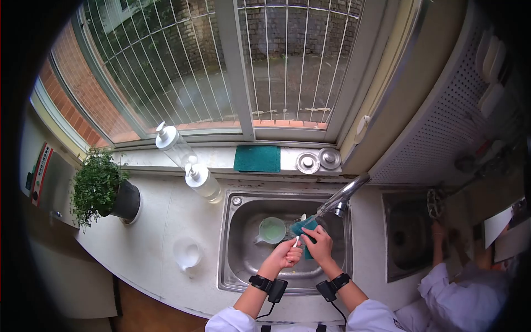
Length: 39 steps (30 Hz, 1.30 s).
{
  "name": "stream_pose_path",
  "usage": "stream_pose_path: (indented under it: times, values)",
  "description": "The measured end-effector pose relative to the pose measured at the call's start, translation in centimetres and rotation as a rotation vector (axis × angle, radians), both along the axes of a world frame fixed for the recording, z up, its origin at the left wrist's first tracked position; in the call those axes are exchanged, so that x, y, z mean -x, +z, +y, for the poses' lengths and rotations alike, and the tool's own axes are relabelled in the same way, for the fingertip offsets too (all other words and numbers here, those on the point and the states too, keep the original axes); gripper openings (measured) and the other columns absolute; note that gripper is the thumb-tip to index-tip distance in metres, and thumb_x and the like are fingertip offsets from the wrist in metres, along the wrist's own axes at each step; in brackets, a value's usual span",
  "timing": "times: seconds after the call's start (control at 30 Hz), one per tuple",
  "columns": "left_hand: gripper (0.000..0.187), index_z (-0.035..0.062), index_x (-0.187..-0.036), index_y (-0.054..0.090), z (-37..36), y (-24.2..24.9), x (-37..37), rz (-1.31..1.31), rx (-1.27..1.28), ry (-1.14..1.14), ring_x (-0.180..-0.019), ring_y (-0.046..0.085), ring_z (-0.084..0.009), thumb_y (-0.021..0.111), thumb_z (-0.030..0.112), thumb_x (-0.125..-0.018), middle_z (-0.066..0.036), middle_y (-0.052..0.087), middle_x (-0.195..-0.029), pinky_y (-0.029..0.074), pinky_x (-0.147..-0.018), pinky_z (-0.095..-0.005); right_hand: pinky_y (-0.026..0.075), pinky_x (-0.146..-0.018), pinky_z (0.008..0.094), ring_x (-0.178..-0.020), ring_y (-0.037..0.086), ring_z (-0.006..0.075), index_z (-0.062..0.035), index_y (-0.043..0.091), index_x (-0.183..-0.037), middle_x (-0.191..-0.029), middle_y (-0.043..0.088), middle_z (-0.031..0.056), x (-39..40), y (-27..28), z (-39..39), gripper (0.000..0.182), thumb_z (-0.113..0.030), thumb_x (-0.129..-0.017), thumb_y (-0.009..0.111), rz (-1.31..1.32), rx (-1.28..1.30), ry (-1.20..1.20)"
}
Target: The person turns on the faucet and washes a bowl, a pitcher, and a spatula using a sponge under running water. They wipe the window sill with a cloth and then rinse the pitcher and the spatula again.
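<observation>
Here, cloth (303, 228) under right hand (318, 245).

A pale worktop (166, 221) runs under the window, with a steel sink (235, 260) sunk into it. Left of the sink, a small clear measuring cup (187, 253) stands on the worktop. Farther left of the sink sits a potted plant (105, 191). Behind the sink's back left corner stand two clear pump bottles (191, 163). On the ledge behind the sink lie a green cloth (256, 159) and two metal sink plugs (318, 160).
</observation>
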<state>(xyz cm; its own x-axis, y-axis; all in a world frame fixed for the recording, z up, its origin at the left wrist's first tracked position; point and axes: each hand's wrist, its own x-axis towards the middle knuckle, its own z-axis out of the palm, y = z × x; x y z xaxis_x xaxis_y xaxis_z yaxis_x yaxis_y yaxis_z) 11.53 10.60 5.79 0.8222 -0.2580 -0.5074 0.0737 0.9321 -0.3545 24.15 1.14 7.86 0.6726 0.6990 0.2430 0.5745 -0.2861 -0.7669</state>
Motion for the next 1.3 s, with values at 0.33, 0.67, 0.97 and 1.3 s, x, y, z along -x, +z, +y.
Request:
stream_pose_path:
  times: [0.33,0.67,0.97,1.3]
  values:
    - [0.037,0.0095,-0.077,0.04,0.3,1.1,-0.4,0.085,-0.052,-0.021,-0.038,0.021,-0.0044,0.031,0.038,-0.099,0.006,0.026,-0.053,0.018,-0.031,-0.019,0.046,-0.058,0.0373,-0.065,0.058,0.0274,-0.0092,0.071,-0.09,-0.068,0.053,0.0094,0.1,-0.1,1.0,0.02,-0.017,-0.07,0.071,-0.139,-0.009,0.067]
    - [0.034,0.0106,-0.071,0.04,-0.7,2.5,0.1,0.181,-0.247,0.038,-0.042,0.021,-0.0053,0.039,0.033,-0.096,0.005,0.027,-0.054,0.017,-0.033,-0.0196,0.042,-0.06,0.0255,-0.064,0.054,0.0132,-0.002,0.069,-0.09,-0.072,0.059,0.0063,-2.4,-2.6,1.0,0.016,-0.013,-0.079,0.068,0.225,-0.177,-0.193]
    - [0.019,0.0129,-0.093,0.043,-2.2,1.0,0.6,0.327,-0.997,-0.097,-0.045,0.024,-0.0031,0.036,0.03,-0.097,0.004,0.033,-0.062,0.021,-0.037,-0.0191,0.044,-0.071,0.029,-0.077,0.056,0.0176,-0.0028,0.052,-0.102,-0.086,0.06,0.0075,0.8,-4.5,-2.1,0.014,-0.013,-0.092,0.05,0.594,-0.162,-0.204]
    - [0.019,0.0074,-0.105,0.048,-2.9,0.7,0.8,0.238,-1.084,-0.225,-0.047,0.03,-0.0046,0.036,0.019,-0.097,0.002,0.039,-0.066,0.026,-0.04,-0.0207,0.048,-0.069,0.0382,-0.083,0.061,0.0327,-0.0051,0.061,-0.094,-0.088,0.063,0.0127,1.3,0.5,-0.9,0.015,-0.015,-0.082,0.062,0.053,0.048,0.285]
